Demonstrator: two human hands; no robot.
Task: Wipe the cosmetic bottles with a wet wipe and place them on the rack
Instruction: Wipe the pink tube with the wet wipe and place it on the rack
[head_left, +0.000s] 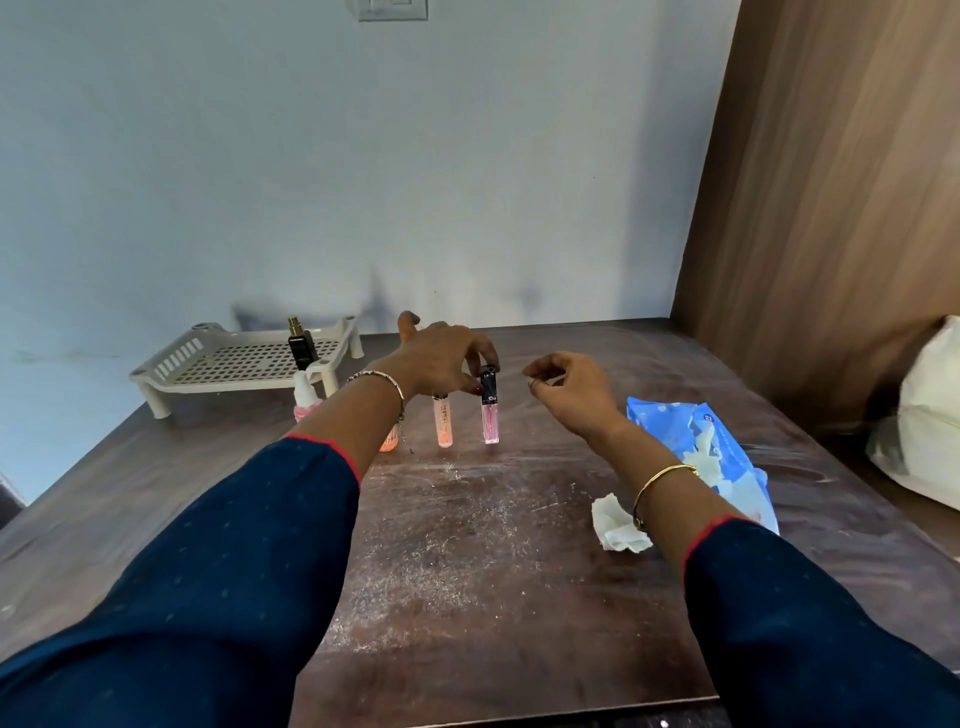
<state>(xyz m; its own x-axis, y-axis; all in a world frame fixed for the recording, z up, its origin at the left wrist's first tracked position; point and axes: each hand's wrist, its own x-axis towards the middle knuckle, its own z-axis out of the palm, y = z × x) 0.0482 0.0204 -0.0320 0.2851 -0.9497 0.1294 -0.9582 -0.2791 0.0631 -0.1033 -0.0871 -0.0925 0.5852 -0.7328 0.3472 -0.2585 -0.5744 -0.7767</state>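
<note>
My left hand (441, 358) pinches the black cap of an upright pink gloss tube (489, 410) that stands on the table. A peach tube (443, 421) stands just left of it. An orange bottle (388, 441) is mostly hidden behind my left wrist. A small pink spray bottle (304, 397) stands in front of the beige rack (234, 358), which carries a black perfume bottle (302, 345). My right hand (569, 389) hovers to the right of the pink tube, fingers loosely curled and holding nothing. A crumpled white wipe (615, 525) lies by my right forearm.
A blue wet-wipe pack (675, 431) lies open at the right of the brown table (467, 545). A wooden panel (831, 208) rises at the right, with a white bag (924, 415) beside it. The wall runs behind the table.
</note>
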